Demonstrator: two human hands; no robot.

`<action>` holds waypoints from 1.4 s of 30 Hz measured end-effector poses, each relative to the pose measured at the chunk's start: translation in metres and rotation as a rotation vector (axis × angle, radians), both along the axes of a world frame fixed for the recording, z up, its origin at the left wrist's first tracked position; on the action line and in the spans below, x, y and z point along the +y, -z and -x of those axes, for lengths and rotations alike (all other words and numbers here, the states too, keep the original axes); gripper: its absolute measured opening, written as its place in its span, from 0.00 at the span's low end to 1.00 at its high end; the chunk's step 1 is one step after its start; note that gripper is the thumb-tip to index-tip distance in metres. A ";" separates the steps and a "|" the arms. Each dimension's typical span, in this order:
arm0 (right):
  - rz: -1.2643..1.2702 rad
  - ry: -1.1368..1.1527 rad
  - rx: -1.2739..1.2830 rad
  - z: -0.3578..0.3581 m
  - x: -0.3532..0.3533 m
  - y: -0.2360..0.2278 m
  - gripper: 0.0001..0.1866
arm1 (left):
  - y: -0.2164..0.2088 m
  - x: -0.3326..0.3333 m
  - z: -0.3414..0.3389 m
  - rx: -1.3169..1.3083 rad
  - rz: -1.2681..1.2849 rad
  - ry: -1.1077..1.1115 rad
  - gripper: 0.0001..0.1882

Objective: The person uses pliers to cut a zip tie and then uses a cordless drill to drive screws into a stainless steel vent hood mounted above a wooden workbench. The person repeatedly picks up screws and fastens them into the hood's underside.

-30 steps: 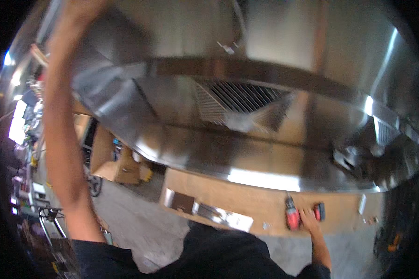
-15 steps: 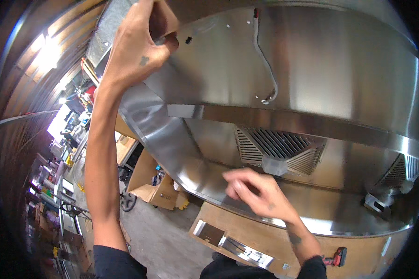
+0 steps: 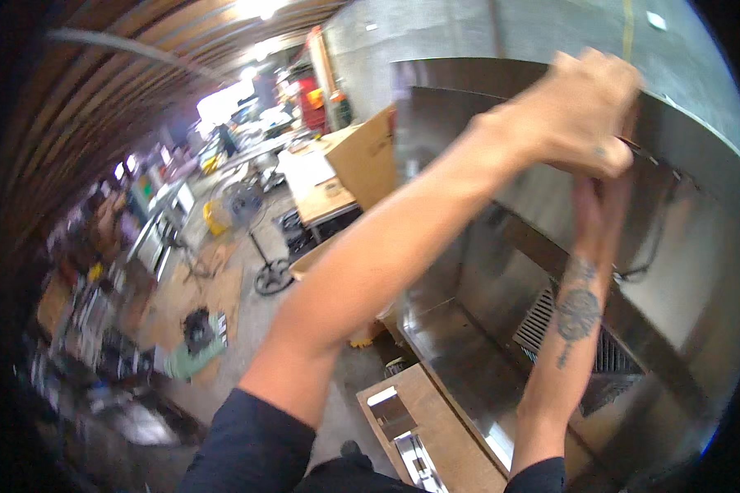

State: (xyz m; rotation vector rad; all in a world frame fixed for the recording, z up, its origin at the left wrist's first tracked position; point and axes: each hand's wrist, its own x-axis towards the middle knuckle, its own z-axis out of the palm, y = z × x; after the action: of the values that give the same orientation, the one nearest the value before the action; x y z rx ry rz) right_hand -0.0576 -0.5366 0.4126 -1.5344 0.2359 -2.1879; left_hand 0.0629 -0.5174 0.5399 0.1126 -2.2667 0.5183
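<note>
Both my arms reach up to the upper part of a large stainless steel range hood [image 3: 440, 341]. My left hand [image 3: 584, 111] is closed in front of the hood's upper panel, its fingers curled; what is in it, if anything, is hidden. Just below and behind it, my right hand [image 3: 598, 201] is raised close against the left one. Its fingers are mostly covered and blurred. A thin cable [image 3: 656, 246] hangs down the panel right of my hands. Slotted baffle filters [image 3: 534, 322] sit lower inside the hood, partly behind my right forearm.
Below is a wooden board [image 3: 444, 419] with a cut-out and a shiny metal piece [image 3: 418, 462]. A cardboard box [image 3: 366, 164] stands by a table [image 3: 304, 177] at the left. A fan [image 3: 242, 205] on a wheeled stand and floor clutter lie farther left.
My view has swung left, showing more of the workshop. My right hand has risen from in front of the filters to beside my left hand, which is still raised.
</note>
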 end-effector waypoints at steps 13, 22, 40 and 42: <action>0.040 -0.810 -0.193 0.089 -0.011 0.001 0.17 | 0.020 -0.007 0.011 0.115 0.114 0.010 0.28; 0.072 -0.945 -0.205 0.098 -0.013 0.003 0.16 | 0.022 -0.006 0.010 0.085 0.088 -0.029 0.29; 0.039 0.289 -0.029 0.083 -0.019 0.014 0.10 | 0.018 -0.008 0.019 0.046 0.105 -0.087 0.39; 0.048 0.263 -0.003 0.099 -0.023 0.011 0.10 | 0.015 -0.007 0.024 0.027 0.090 -0.088 0.39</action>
State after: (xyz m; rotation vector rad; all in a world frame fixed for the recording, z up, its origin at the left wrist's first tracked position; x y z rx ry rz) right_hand -0.1571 -0.5595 0.4016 -1.6040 0.4083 -2.4119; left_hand 0.0388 -0.5248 0.5246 0.1735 -2.2155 0.6606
